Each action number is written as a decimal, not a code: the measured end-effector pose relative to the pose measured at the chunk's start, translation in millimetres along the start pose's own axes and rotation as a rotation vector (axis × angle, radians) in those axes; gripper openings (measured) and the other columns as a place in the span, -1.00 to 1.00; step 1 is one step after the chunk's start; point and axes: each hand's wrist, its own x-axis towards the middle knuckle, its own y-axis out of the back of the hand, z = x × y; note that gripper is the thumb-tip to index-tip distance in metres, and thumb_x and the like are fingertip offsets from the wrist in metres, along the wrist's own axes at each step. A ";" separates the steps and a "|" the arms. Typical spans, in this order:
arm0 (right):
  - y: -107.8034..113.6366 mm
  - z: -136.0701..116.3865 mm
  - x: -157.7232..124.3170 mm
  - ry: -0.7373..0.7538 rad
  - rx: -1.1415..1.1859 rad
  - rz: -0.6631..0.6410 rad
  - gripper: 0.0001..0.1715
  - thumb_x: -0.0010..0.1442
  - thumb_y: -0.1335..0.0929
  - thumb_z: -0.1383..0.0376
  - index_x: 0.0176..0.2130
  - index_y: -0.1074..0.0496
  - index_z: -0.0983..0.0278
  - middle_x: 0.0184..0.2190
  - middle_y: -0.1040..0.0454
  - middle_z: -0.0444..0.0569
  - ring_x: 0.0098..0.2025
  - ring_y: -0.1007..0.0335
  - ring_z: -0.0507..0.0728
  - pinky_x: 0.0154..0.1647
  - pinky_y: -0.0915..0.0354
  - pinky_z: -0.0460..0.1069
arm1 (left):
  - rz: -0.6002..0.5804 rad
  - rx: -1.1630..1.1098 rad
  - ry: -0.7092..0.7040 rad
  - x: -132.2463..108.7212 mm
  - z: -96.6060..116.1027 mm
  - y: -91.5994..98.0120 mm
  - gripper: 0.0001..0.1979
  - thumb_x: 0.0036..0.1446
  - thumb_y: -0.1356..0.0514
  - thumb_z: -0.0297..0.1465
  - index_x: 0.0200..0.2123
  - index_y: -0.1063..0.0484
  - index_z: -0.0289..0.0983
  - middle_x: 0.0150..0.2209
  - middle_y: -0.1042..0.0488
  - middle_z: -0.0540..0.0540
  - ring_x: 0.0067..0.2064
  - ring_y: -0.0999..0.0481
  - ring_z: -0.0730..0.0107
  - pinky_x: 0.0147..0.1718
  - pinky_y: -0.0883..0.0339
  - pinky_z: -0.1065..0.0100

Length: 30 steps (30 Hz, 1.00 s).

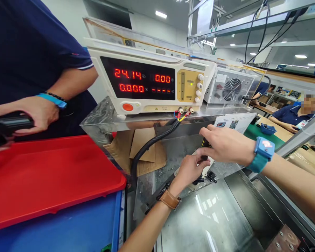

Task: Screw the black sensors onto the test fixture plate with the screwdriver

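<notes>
My left hand (190, 169), with a brown watch strap at the wrist, has its fingers pinched at a small dark part over a pale fixture plate (208, 168). Just above and to the right, my right hand (223, 145), with a teal wristband, curls around a dark piece with yellow marks (205, 142); most of that piece is hidden by the fingers. Beside the plate lies a small black fitting (211, 176). Behind the hands, a white power meter (147, 80) shows red digits, 24.14 at the upper left.
A black corrugated cable (152, 140) drops from the meter. At left are a red tray (55, 175) and a blue bin (89, 224). A person's hand (36, 113) holds a black object there. Another person (291, 115) sits far right. Cardboard (144, 148) lies under the shelf.
</notes>
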 end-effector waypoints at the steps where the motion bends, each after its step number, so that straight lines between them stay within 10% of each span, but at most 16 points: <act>1: -1.3 -1.3 0.6 -0.052 -0.035 0.020 -0.52 0.35 -0.28 0.00 -0.05 -0.37 0.36 -0.17 -0.50 0.16 -0.23 -0.49 0.25 -0.37 -0.20 0.01 | 0.040 0.067 0.027 -0.2 2.0 0.3 -0.82 0.13 -0.34 -0.27 -0.44 -0.58 -0.24 -0.44 -0.61 0.00 -0.38 -0.53 0.34 -0.38 -0.17 0.38; 7: 0.6 8.2 1.5 0.183 0.141 -0.104 -0.80 0.29 -0.30 0.42 -0.08 -0.40 0.28 -0.07 -0.49 0.03 -0.14 -0.46 0.11 -0.23 -0.23 -0.05 | -0.012 -0.032 -0.024 -2.9 5.6 3.8 -0.86 0.19 -0.28 -0.29 -0.26 -0.60 -0.21 -0.28 -0.67 0.00 -0.29 -0.57 0.33 -0.34 -0.23 0.39; 13: -7.2 6.9 1.5 -0.058 -0.006 0.057 -0.50 0.35 -0.27 -0.05 -0.11 -0.38 0.35 -0.25 -0.49 0.14 -0.27 -0.46 0.23 -0.37 -0.18 0.01 | 0.106 0.174 0.108 -1.8 3.8 3.1 -0.74 -0.01 -0.43 -0.19 -0.49 -0.52 -0.23 -0.42 -0.62 0.00 -0.35 -0.55 0.28 -0.37 -0.16 0.35; 18: -3.2 8.0 -0.7 0.172 0.166 -0.021 -0.80 0.30 -0.27 0.41 -0.09 -0.42 0.28 -0.09 -0.47 0.05 -0.21 -0.44 0.09 -0.26 -0.22 -0.04 | 0.035 0.009 -0.015 -0.4 -1.0 2.0 -0.76 0.08 -0.37 -0.26 -0.23 -0.49 -0.23 -0.22 -0.63 -0.03 -0.21 -0.56 0.28 -0.31 -0.25 0.36; 25: -15.7 3.8 1.7 -0.086 0.019 0.098 -0.56 0.37 -0.26 0.01 -0.09 -0.37 0.35 -0.27 -0.48 0.10 -0.26 -0.45 0.25 -0.38 -0.16 0.03 | 0.031 0.127 0.079 -2.4 1.9 7.9 -0.87 0.06 -0.38 -0.31 -0.42 -0.52 -0.20 -0.33 -0.64 0.04 -0.25 -0.59 0.26 -0.29 -0.21 0.32; 30: -18.1 18.6 -0.5 0.113 0.185 0.054 -0.82 0.28 -0.32 0.40 -0.08 -0.39 0.32 -0.07 -0.44 0.07 -0.18 -0.43 0.11 -0.22 -0.23 -0.03 | -0.030 0.213 0.041 -23.2 -21.4 16.3 -0.70 0.19 -0.25 -0.36 0.02 -0.47 -0.15 -0.13 -0.55 -0.04 -0.10 -0.54 0.23 -0.21 -0.29 0.31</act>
